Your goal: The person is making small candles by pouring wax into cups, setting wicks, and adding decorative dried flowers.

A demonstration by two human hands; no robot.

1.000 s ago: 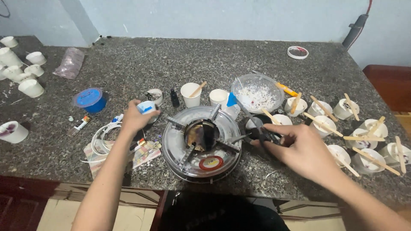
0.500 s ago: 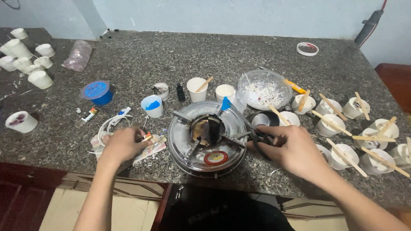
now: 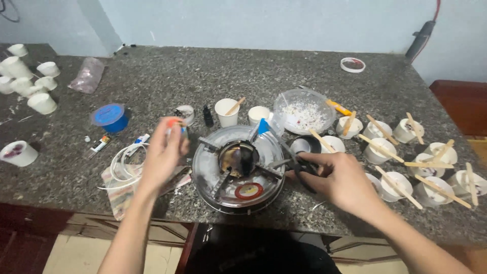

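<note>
A small orange-tipped object [image 3: 173,123], too blurred to identify, is pinched in the raised left hand [image 3: 163,155], above the coiled white cord [image 3: 123,161] and cloth [image 3: 120,187] near the counter's [image 3: 203,71] front edge. The right hand [image 3: 341,178] has its grip closed around black scissors [image 3: 299,163], just beside the round gas stove [image 3: 237,167]. White cups with wooden sticks [image 3: 401,147] crowd the counter's right end.

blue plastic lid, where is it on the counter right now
In the head view, the round blue plastic lid sits on the left part of the grey granite counter, left of the left hand and behind the coiled white cord.
</note>
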